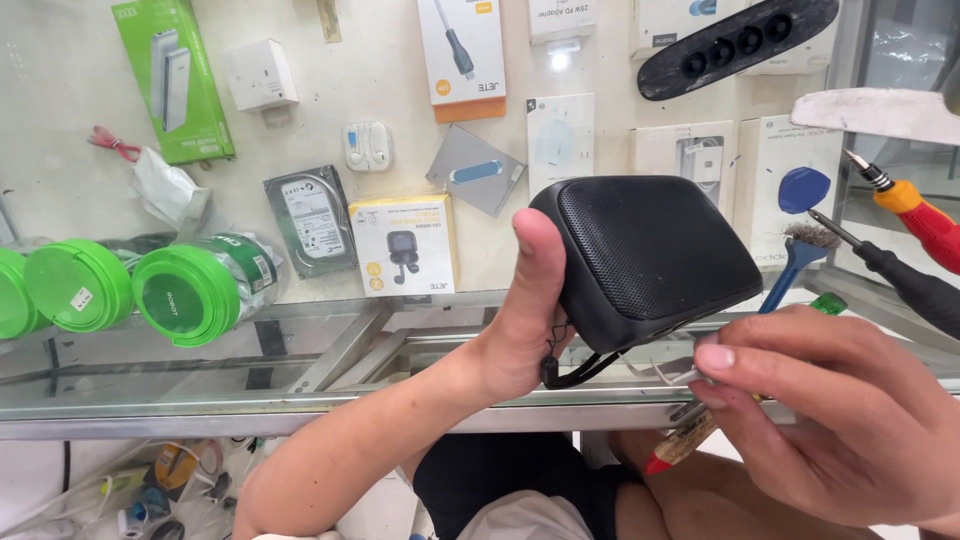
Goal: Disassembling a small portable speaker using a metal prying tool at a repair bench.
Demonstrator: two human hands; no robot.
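My left hand (525,320) grips a black rounded speaker (650,255) with a mesh front. It holds the speaker up over the glass counter, thumb along its left edge, and a black strap loop hangs under the palm. My right hand (830,410) pinches a small brush (682,438) with a wooden handle and a red end. The brush's pale tip touches the speaker's lower edge.
A glass counter edge (250,405) runs across below the hands. Green-lidded tubs (190,295) lie at the left, and boxed accessories (405,245) and a hard drive (310,220) lie inside the case. At the right are a blue brush (800,255), an orange screwdriver (915,215) and a black-handled one (915,290).
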